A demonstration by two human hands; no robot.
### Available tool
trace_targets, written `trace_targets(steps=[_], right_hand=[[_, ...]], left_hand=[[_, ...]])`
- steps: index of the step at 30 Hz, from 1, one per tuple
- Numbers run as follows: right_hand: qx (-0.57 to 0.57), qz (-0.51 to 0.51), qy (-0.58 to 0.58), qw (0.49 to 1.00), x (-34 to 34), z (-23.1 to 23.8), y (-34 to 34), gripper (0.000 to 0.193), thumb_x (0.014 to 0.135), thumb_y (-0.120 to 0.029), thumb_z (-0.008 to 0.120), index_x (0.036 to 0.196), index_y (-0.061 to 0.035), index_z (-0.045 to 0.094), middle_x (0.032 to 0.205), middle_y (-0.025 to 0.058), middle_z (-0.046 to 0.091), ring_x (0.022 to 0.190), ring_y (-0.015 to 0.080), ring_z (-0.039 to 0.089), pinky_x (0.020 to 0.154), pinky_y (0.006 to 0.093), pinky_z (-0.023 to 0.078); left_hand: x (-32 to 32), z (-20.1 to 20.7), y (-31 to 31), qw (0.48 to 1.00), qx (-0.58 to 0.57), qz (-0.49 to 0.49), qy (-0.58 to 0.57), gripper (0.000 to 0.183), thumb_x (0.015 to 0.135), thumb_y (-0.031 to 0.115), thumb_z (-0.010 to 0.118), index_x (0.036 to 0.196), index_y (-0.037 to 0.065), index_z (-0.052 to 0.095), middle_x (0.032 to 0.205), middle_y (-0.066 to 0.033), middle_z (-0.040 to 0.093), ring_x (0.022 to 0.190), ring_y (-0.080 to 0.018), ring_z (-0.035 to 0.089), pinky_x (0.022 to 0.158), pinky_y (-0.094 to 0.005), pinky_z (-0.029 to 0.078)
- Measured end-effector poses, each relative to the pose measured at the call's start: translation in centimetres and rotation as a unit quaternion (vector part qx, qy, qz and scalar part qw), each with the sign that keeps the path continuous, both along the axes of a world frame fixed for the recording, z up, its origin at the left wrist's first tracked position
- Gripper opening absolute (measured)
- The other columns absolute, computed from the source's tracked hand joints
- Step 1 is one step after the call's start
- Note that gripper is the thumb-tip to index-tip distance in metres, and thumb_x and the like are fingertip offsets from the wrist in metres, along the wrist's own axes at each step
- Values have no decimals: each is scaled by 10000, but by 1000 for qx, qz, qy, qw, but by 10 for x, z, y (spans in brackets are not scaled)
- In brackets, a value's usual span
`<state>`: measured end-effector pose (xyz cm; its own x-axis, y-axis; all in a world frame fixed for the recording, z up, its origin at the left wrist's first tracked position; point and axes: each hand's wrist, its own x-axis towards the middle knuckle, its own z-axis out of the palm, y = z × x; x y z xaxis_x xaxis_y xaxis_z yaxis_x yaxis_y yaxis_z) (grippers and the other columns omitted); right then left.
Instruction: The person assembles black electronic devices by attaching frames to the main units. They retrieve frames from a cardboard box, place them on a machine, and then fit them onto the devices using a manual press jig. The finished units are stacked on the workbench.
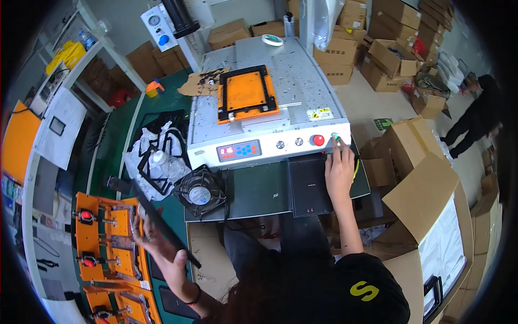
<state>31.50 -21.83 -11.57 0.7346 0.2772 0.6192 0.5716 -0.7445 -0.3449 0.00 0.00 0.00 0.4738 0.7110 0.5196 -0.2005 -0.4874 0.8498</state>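
Observation:
My left hand (171, 263) holds a thin black panel (168, 231) tilted up on edge above the left side of the bench; its face is turned away, so I cannot tell more of its kind. At the grey press machine (295, 81), a fingertip of my right hand (340, 170) touches the green button (334, 136) at the right end of its front, the fingers stretched out and holding nothing. Left of it are a red button (319, 140), two silver knobs and a lit display (237, 150). On the machine's top lies an orange fixture (247, 93) with a black frame in it.
A black fan (200, 191) and a dark flat box (309, 186) sit before the machine. Orange clamp jigs (110, 232) line the left bench beside plastic-wrapped black frames (156, 151). Open cartons (426, 202) stand at my right. Another person (477, 113) is far right.

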Motion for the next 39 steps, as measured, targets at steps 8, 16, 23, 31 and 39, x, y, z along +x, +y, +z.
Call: trace_targets(steps=[8,16,23,31,39], right_hand=[[387,365,337,777,-26,52,6,867,775,-440,691,1449,-144,232,1354,231,406,1253,368,394,1050,459,282],[499,634,520,282,-81,45,61,1172,593,-741,644,1491,-190,131,1362,277,386,1240,422,418,1089,499,254],[398,663,632,54,-148,2,121,1289,568,-845,554,1477,-42,118,1325,332,385,1207,444,418,1051,529,275],[36,425,98,899,-134,20,47,581,915,-441,451,1323,-28,472,1281,177,508,1224,329,449,1080,494,201],[-190,43,117,974,-143,-4,-24,731,805,-476,643,1406,-139,396,1392,336,284,1305,492,260,1049,601,209]], left_hand=[[70,-6,-63,984,33,-96,143,1122,585,321,835,1379,19,102,1372,-187,310,1277,-312,346,1091,-427,240],[62,-11,-95,936,-118,-272,191,1196,605,503,802,1372,-117,127,1378,-269,295,1318,-409,300,1114,-490,166],[5,-104,-77,616,-648,-445,-47,1233,620,710,679,1406,-77,148,1338,-298,375,1296,-441,336,1108,-524,203],[-40,-143,-100,625,-673,-384,-101,1169,647,660,680,1410,-76,187,1308,-299,410,1249,-443,388,1105,-526,223],[-34,-143,-70,621,-607,-429,-250,917,808,474,607,1408,-86,198,1312,-293,413,1252,-390,404,1097,-516,268]])
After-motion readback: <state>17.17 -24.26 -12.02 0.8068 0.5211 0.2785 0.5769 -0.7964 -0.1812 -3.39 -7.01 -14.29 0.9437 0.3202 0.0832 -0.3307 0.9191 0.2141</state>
